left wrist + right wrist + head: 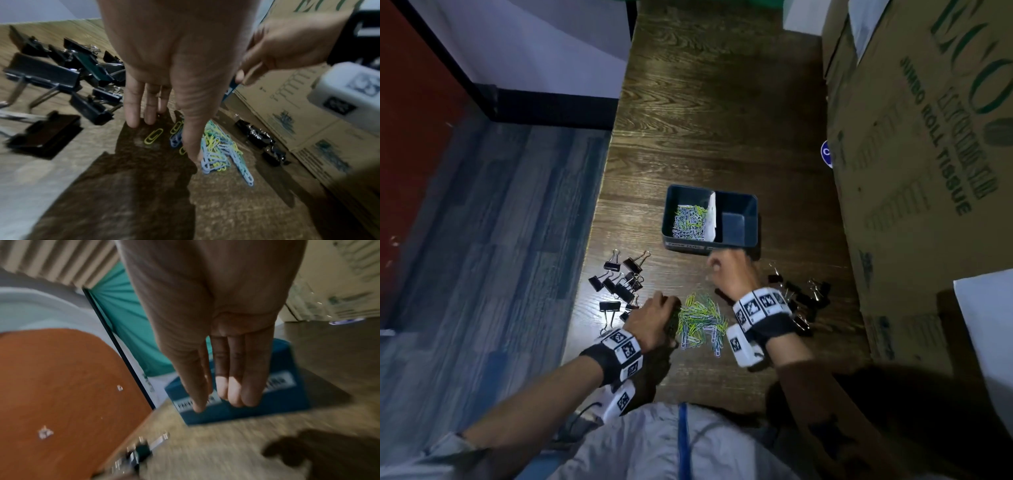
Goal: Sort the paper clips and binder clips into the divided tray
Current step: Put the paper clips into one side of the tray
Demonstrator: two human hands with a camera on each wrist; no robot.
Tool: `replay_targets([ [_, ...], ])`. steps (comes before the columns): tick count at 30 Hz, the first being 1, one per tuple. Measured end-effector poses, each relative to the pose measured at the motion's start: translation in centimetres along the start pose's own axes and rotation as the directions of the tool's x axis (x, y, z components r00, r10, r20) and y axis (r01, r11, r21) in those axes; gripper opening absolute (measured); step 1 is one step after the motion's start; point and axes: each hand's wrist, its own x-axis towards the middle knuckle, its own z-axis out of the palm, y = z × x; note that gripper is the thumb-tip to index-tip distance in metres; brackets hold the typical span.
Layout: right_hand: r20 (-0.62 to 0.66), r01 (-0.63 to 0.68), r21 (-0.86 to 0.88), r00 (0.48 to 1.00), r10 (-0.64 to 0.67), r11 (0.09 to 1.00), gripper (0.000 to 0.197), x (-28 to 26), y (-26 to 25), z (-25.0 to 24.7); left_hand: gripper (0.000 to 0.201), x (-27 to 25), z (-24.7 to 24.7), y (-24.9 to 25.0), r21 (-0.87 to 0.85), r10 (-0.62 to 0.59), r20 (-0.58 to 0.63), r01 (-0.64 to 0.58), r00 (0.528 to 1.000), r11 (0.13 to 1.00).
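A dark blue divided tray [754, 219] stands on the wooden table; its left compartment holds coloured paper clips [688, 219] and its right compartment looks empty. A loose pile of yellow, green and blue paper clips [702, 320] lies in front of it. My left hand [164, 139] reaches down at the pile's left edge with straight fingers, its thumb tip touching the clips [218, 152]. My right hand [218, 404] hovers at the tray's labelled front wall [277, 400], fingers straight and together, nothing seen in them. Black binder clips lie in a left group [619, 284] and a right group [803, 296].
Large cardboard boxes [928, 171] wall off the right side, close to the right binder clips. The table's left edge [599, 219] drops to a blue floor just beyond the left binder clips. Bare wood stretches behind the tray.
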Motion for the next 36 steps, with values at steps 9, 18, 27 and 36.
replay_targets([
  [9,0.302,-0.099,-0.219,0.939,0.164,0.971,0.103,-5.8,7.6,8.0,0.074,-0.9,1.0,-1.0,-0.110,0.098,0.008,-0.096,0.995,0.989],
  [18,0.128,-0.090,-0.073,0.987,0.099,0.993,0.077,-5.7,6.5,9.5,0.056,-0.3,1.0,1.0,-0.208,0.053,-0.095,-0.072,0.994,0.976],
  [27,0.159,0.028,-0.270,0.987,0.016,0.962,0.104,-6.1,5.4,9.7,0.114,0.5,1.9,1.9,0.099,0.108,-0.053,-0.102,0.993,0.990],
  [36,0.053,0.021,-0.100,0.998,-0.015,0.995,0.048,-6.2,5.7,8.2,0.044,0.7,1.3,2.2,-0.145,0.062,-0.137,-0.082,0.989,0.986],
])
